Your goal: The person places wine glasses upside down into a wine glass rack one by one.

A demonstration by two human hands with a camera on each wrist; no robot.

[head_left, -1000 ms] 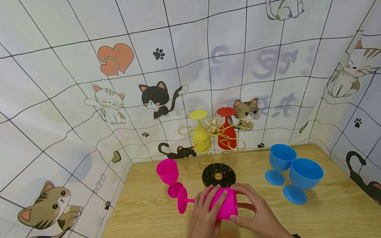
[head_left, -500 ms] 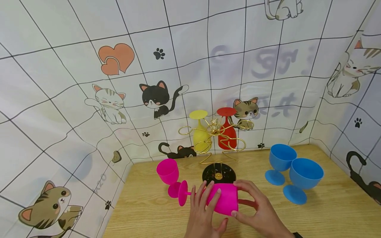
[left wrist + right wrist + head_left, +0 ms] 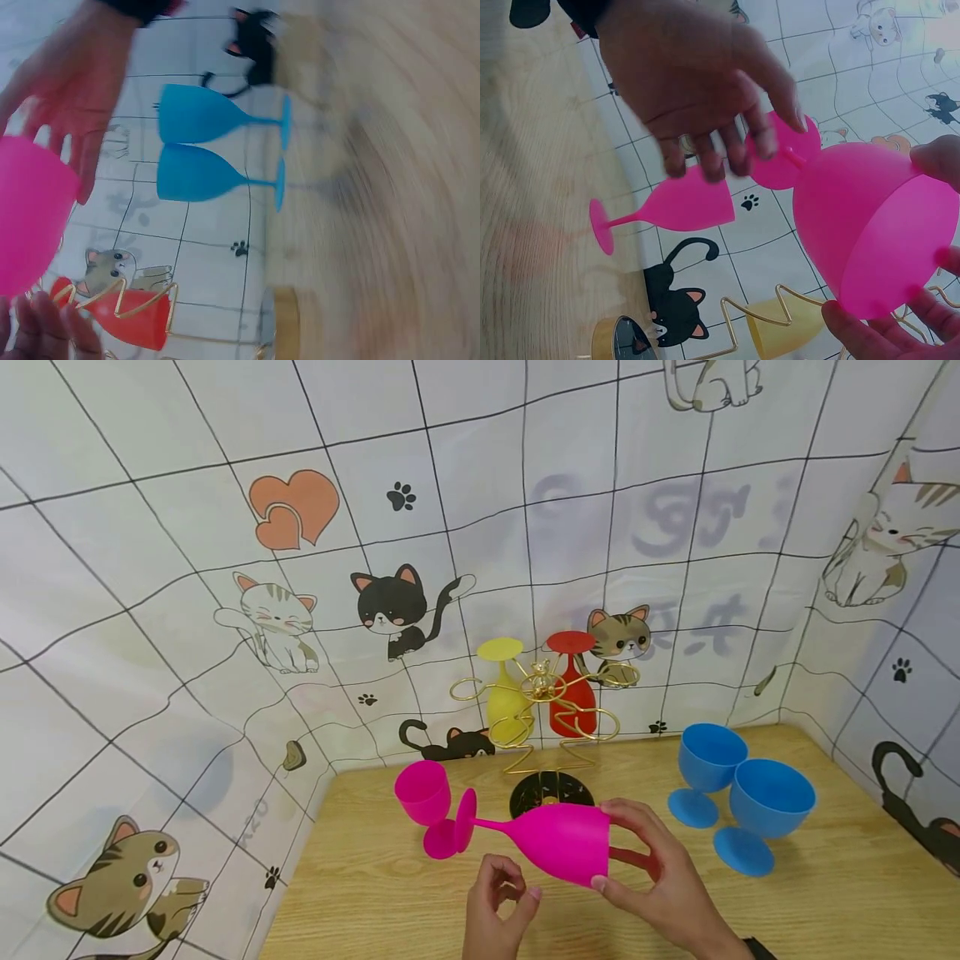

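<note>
A pink goblet [image 3: 564, 843] lies sideways in the air, its foot to the left. My right hand [image 3: 663, 877] grips it by the rim, thumb below and fingers above. My left hand [image 3: 498, 906] is below its stem, apart from it, fingers loosely bent and holding nothing; the right wrist view shows this left hand [image 3: 705, 105] near the stem. Behind stands a gold wire rack [image 3: 543, 689] on a round black base [image 3: 551, 793]. From it hang a yellow goblet [image 3: 508, 706] and a red goblet [image 3: 572, 706], upside down.
Another pink goblet [image 3: 422, 793] stands upright on the wooden table [image 3: 360, 893] at the left. Two blue goblets [image 3: 712, 756] stand upright at the right. A wall covering [image 3: 480, 527] with cat drawings closes off the back and sides.
My left hand has let go of the pink goblet's bowl and dropped toward me. The goblet, still gripped by my right hand, has risen slightly away from the table's front.
</note>
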